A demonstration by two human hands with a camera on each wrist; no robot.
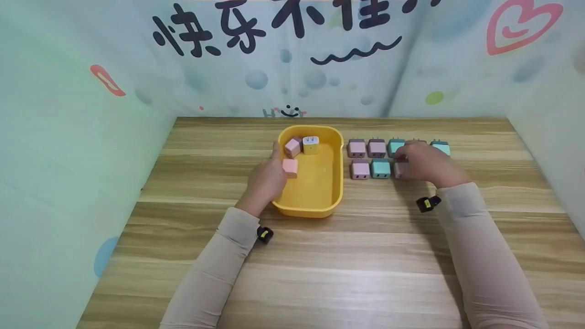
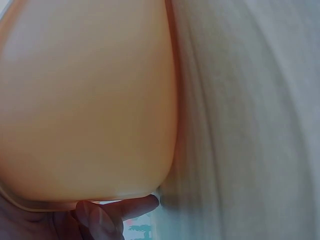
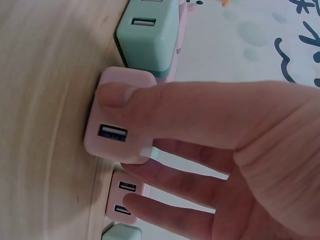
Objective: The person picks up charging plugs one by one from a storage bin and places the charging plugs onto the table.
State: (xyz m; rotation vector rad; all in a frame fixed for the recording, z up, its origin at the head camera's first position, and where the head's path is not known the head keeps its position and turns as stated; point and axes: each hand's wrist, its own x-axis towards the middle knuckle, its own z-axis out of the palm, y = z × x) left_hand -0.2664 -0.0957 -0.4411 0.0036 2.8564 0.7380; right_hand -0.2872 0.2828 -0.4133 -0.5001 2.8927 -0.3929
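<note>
A yellow plastic bin [image 1: 320, 208] stands on the wooden table, and my left hand [image 1: 267, 180] grips its left side. Part of that hand [image 2: 107, 220] shows in the left wrist view, against the bin's outer wall [image 2: 95, 110]. Inside the bin lie a purple-pink USB charger [image 1: 293, 147], a yellow charger [image 1: 311, 146] and a pink charger [image 1: 289, 168]. My right hand [image 1: 427, 162] pinches a pink charger [image 3: 112, 132], thumb across its port face and fingers behind. Close beside it is a green charger [image 3: 150, 47]; another pink charger [image 3: 122, 197] sits by the fingertips.
Right of the bin, several chargers stand in two rows, including a purple-pink one [image 1: 357, 148] at the back and a green one [image 1: 380, 168] in front. A printed cloth [image 1: 283, 82] hangs behind the table [image 1: 338, 274].
</note>
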